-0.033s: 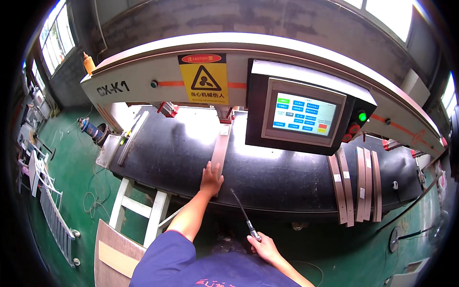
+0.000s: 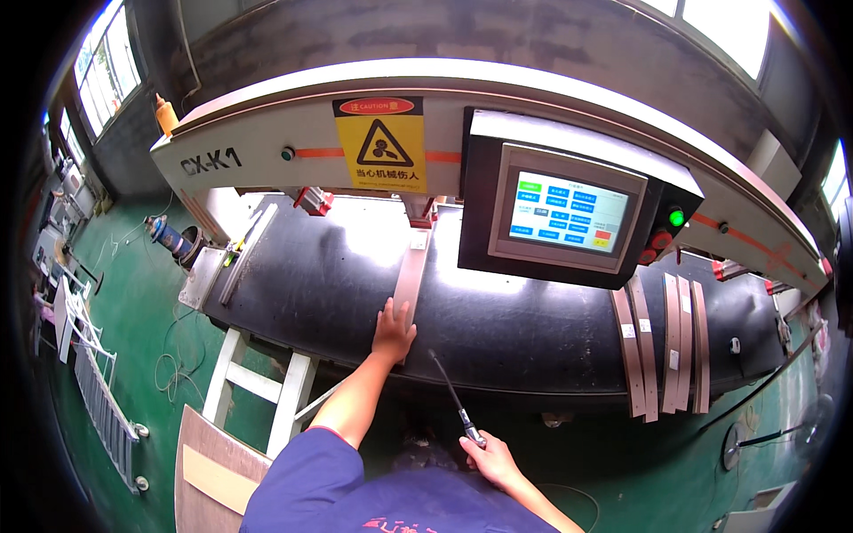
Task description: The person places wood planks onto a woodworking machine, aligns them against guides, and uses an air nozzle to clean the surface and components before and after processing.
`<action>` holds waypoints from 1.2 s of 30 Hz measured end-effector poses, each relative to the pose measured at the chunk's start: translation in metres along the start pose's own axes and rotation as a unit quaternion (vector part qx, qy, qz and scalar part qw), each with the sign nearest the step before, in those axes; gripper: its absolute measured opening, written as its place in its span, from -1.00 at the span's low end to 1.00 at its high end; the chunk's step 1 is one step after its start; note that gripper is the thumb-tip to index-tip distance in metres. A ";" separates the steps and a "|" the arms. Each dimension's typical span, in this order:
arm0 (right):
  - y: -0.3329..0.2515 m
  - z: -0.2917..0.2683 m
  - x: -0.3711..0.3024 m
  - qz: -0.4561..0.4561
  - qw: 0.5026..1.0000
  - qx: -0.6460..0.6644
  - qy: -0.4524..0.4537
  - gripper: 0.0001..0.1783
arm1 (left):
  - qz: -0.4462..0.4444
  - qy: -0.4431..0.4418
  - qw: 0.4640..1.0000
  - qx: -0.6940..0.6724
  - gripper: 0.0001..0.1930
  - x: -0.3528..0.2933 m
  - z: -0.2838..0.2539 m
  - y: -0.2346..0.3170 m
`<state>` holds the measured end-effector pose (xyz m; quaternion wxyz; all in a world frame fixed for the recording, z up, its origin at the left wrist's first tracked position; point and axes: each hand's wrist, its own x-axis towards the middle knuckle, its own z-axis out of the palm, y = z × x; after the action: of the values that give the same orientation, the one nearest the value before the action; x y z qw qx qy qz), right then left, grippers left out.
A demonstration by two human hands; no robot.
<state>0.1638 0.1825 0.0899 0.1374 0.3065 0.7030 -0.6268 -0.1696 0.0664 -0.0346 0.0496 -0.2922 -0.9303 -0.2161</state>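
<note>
My left hand (image 2: pixel 393 336) lies on the near end of a narrow brownish board strip (image 2: pixel 410 282), its fingers stretched out over it. That strip runs away from me across the black worktable (image 2: pixel 524 333), its far end under a red-edged clamp (image 2: pixel 421 213) of the machine. Low in front of the table edge, my right hand (image 2: pixel 490 457) is closed round a thin tool (image 2: pixel 451 388) with a long dark rod and a silvery part by the fingers; its exact kind is unclear. The rod points up and left, apart from the strip.
Above the table spans a pale machine beam (image 2: pixel 293 133) with a control screen (image 2: pixel 569 213) and a lit green button (image 2: pixel 677 218). Several brown strips (image 2: pixel 673 342) lie at the right. A white stand (image 2: pixel 258 377) and boards (image 2: pixel 213 471) are at the lower left, a floor fan (image 2: pixel 733 444) lower right.
</note>
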 end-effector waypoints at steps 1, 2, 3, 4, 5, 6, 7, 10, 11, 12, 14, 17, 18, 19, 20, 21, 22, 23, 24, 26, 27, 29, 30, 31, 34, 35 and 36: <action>0.001 0.000 0.001 -0.002 1.000 0.001 0.001 -0.60 | -0.001 -0.003 1.000 -0.003 -0.32 0.000 -0.001 0.002; 0.001 0.000 0.003 0.003 1.000 0.000 -0.002 -0.60 | -0.002 -0.006 1.000 -0.006 -0.32 0.000 -0.001 0.003; 0.001 0.000 0.004 0.006 1.000 -0.001 -0.005 -0.60 | -0.003 -0.006 1.000 -0.005 -0.32 0.001 -0.002 0.004; 0.000 0.000 0.005 0.008 1.000 -0.002 -0.007 -0.60 | -0.004 -0.006 1.000 -0.005 -0.32 0.001 -0.002 0.004; 0.000 0.001 0.005 0.008 1.000 -0.004 -0.009 -0.60 | -0.005 -0.006 1.000 -0.004 -0.32 0.001 -0.002 0.004; -0.001 0.001 0.006 0.006 1.000 -0.006 -0.012 -0.60 | -0.005 -0.003 1.000 -0.001 -0.33 0.002 -0.001 0.004; -0.002 0.002 0.007 0.004 1.000 -0.008 -0.016 -0.60 | -0.005 0.000 1.000 0.001 -0.33 0.004 0.001 0.003; -0.006 0.003 0.006 0.027 0.999 -0.007 -0.036 -0.67 | -0.016 -0.005 1.000 0.014 -0.32 0.010 0.005 0.002; -0.006 0.004 0.005 0.025 0.999 -0.006 -0.035 -0.67 | -0.023 -0.008 1.000 0.019 -0.32 0.010 0.006 0.002; -0.007 0.005 0.005 0.021 0.999 -0.005 -0.034 -0.67 | -0.025 -0.012 0.999 0.032 -0.31 0.011 0.005 0.004; -0.007 0.004 0.003 0.014 0.999 -0.009 -0.030 -0.68 | -0.031 -0.020 0.998 0.058 -0.31 0.012 0.001 0.006; -0.009 0.001 0.002 0.003 1.000 -0.009 -0.020 -0.67 | -0.075 -0.001 0.996 0.051 -0.26 0.023 -0.022 0.013; -0.010 0.002 0.002 0.002 1.000 0.001 -0.019 -0.66 | -0.078 0.045 0.995 0.043 -0.25 0.031 -0.029 0.004; -0.011 0.000 0.000 0.001 1.000 0.014 -0.012 -0.65 | -0.074 0.091 0.993 0.033 -0.24 0.048 -0.036 -0.004; -0.012 -0.001 -0.001 0.000 1.000 0.025 -0.012 -0.67 | -0.069 0.136 0.988 0.024 -0.23 0.065 -0.047 -0.014; -0.013 -0.003 -0.001 -0.001 0.999 0.038 -0.013 -0.69 | -0.056 0.189 0.980 0.000 -0.22 0.084 -0.067 -0.025; -0.013 -0.004 -0.001 -0.002 0.999 0.051 -0.012 -0.71 | -0.042 0.240 0.969 -0.025 -0.21 0.104 -0.092 -0.034; -0.013 -0.005 0.000 0.003 0.998 0.056 -0.011 -0.70 | -0.061 0.261 0.963 -0.032 -0.22 0.122 -0.122 -0.038; -0.013 -0.006 0.001 0.002 0.999 0.052 -0.010 -0.70 | -0.081 0.282 0.955 -0.039 -0.22 0.138 -0.156 -0.041; -0.012 -0.005 0.002 0.000 0.999 0.042 -0.010 -0.70 | -0.091 0.325 0.938 -0.079 -0.20 0.163 -0.212 -0.050; -0.011 -0.006 0.002 -0.001 0.999 0.046 -0.007 -0.70 | -0.093 0.325 0.938 -0.074 -0.20 0.171 -0.234 -0.047; -0.009 -0.006 0.003 -0.005 0.999 0.051 -0.005 -0.70 | -0.084 0.327 0.940 -0.047 -0.18 0.181 -0.259 -0.057; -0.013 -0.007 0.003 -0.005 0.999 0.043 -0.003 -0.70 | -0.072 0.328 0.942 -0.027 -0.18 0.187 -0.266 -0.067; -0.017 -0.009 0.000 -0.003 0.999 0.036 0.002 -0.69 | -0.058 0.327 0.943 -0.009 -0.17 0.191 -0.270 -0.070; -0.014 -0.014 0.004 -0.001 0.999 0.050 0.012 -0.69 | -0.069 0.289 0.954 -0.037 -0.17 0.194 -0.271 -0.063; -0.011 -0.016 0.006 0.000 0.998 0.061 0.015 -0.69 | -0.065 0.300 0.951 -0.035 -0.17 0.197 -0.266 -0.062; -0.010 -0.017 0.008 -0.004 0.998 0.060 0.015 -0.69 | -0.055 0.303 0.950 -0.045 -0.16 0.196 -0.265 -0.065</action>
<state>0.1548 0.2006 0.0962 0.1060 0.3207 0.6673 -0.6638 -0.3773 0.0069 0.2227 0.3037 -0.1630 -0.8757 -0.3382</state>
